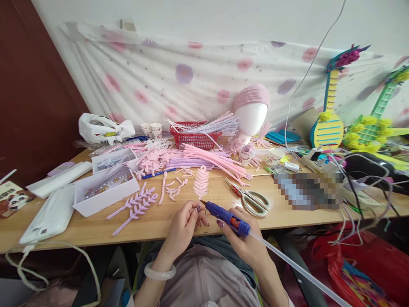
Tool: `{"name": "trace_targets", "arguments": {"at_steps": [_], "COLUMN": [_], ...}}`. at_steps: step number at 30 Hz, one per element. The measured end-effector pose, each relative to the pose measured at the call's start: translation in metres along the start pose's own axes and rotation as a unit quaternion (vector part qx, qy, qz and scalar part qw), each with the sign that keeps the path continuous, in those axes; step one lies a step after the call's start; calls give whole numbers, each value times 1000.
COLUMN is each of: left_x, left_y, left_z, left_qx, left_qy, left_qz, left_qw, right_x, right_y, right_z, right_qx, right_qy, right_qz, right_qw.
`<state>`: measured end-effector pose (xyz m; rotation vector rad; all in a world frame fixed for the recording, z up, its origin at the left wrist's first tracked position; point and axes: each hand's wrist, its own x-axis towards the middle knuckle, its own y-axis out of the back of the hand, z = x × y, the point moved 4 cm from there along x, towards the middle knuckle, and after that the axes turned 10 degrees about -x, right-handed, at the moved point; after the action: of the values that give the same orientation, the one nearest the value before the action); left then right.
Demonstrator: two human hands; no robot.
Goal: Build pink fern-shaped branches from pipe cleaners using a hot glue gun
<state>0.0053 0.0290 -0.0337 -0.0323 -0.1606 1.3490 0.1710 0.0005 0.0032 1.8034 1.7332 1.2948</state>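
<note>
Between the fingertips of my left hand (185,221) is the lower stem of a pale pink pipe-cleaner leaf (201,182), held upright with its looped tip at the top. My right hand (241,232) is wrapped round a blue hot glue gun (225,216). The gun's dark nozzle points left and meets the stem right by my left fingertips; whether glue is on it is too small to tell. A long clear glue stick (294,265) sticks out of the gun's back end. Lilac pipe-cleaner sprigs (137,209) lie on the table to the left of my left hand.
Scissors (254,202) lie just beyond my right hand. Pink pipe cleaners (214,160) are heaped before a red basket (200,140). White boxes of beads (107,194) stand at left. Behind are a foam head (252,117) and paper cups (274,156); cables (354,204) tangle at right.
</note>
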Motion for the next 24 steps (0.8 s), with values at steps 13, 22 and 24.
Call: {"name": "trace_targets", "arguments": {"at_steps": [13, 22, 24], "left_x": [0, 0, 0], "left_y": [-1, -3, -4], "left_z": [2, 4, 4], "left_qx": [4, -4, -8], "left_qy": [-4, -6, -7], "left_qz": [10, 19, 23], "left_qw": [1000, 1000, 1000], "right_x": [22, 32, 10], "right_y": [95, 83, 91], "right_z": [91, 142, 142], "right_qx": [-132, -230, -275], "right_qy": [-227, -300, -322], "right_qz": [165, 29, 50], "right_qw": [951, 925, 905]}}
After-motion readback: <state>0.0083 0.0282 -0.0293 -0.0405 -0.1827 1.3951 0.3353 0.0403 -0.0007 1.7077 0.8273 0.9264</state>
